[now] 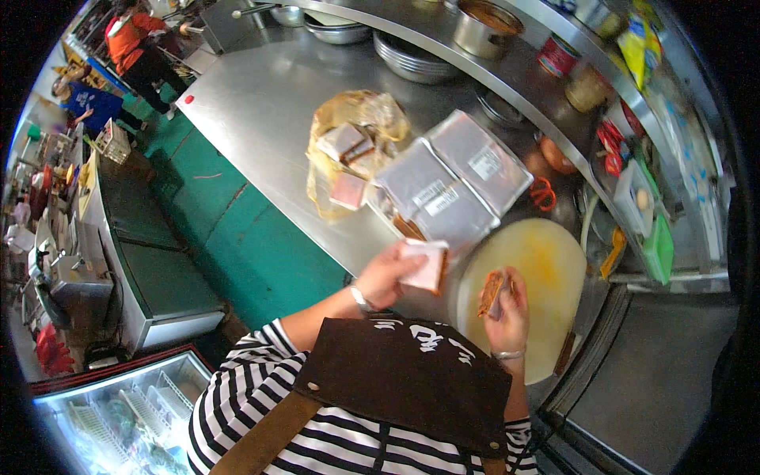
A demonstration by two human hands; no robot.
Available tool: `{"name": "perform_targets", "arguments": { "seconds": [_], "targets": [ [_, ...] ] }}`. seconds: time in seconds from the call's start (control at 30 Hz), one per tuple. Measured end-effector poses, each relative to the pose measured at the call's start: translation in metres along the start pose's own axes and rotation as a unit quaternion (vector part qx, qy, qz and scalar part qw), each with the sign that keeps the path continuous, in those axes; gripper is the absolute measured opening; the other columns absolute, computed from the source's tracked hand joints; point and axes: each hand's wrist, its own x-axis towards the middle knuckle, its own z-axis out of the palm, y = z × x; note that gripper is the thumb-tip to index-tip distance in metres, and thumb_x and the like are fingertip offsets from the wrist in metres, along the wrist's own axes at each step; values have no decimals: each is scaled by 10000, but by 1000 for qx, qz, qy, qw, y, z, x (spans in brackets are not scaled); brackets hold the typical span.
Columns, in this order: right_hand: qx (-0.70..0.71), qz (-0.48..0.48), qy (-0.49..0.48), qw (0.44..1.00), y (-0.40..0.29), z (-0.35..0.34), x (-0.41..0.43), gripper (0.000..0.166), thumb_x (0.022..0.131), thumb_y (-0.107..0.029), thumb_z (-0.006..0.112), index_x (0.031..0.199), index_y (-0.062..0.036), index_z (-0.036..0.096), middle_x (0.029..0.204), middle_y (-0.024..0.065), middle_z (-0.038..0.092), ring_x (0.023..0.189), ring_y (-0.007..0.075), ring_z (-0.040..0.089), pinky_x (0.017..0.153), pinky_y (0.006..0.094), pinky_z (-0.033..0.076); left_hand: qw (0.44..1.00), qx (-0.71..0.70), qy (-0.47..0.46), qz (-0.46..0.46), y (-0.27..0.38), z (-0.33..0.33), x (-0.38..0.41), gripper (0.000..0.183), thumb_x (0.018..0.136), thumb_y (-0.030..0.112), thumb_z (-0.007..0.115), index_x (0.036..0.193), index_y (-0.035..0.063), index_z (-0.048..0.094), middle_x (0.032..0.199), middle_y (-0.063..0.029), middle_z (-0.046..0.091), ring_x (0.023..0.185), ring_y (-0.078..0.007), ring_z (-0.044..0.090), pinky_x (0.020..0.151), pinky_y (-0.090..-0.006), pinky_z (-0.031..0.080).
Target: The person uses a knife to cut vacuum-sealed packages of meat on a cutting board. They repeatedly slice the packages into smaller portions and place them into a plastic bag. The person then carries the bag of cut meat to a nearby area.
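Observation:
Closed around a small flat block in pale wrapping (423, 267), with a reddish-brown edge, my left hand (389, 274) is just in front of the large clear packs. My right hand (509, 312) grips a reddish-brown food piece (491, 294) partly covered by film, over a round-ended cutting board (549, 297) with orange stains. Large flat packs with white labels (409, 184) lie beyond my hands. Left of them an open yellowish plastic bag (323, 119) holds several small wrapped blocks (341, 141); a pink-faced block (348, 190) rests at its near edge.
The steel worktop (255, 119) has stacked metal bowls (412, 59) at the back. A shelf above holds a steel pot (487, 29) and a red can (558, 54). Orange-handled scissors (542, 193) lie right of the packs. Two people (133, 50) stand far left. A lit glass-topped case (124, 415) is lower left.

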Motion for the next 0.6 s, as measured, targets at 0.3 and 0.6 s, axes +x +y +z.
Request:
{"name": "perform_targets", "arguments": {
  "seconds": [0.3, 0.6],
  "targets": [
    [-118, 213, -174, 954, 48, 184, 252, 221, 862, -200, 554, 1063, -108, 563, 1006, 52, 603, 851, 192, 604, 632, 338, 507, 958, -82, 248, 120, 130, -136, 54, 282, 851, 57, 541, 1114, 73, 439, 1014, -81, 591, 889, -226, 610, 736, -348, 523],
    [-356, 204, 29, 912, 142, 195, 372, 307, 852, -121, 542, 1131, -43, 439, 992, 156, 571, 604, 216, 600, 395, 263, 473, 892, 30, 336, 301, 143, -164, 93, 672, 825, -44, 510, 1383, 117, 172, 1209, -142, 445, 1063, -224, 496, 874, -348, 454]
  ]
}}
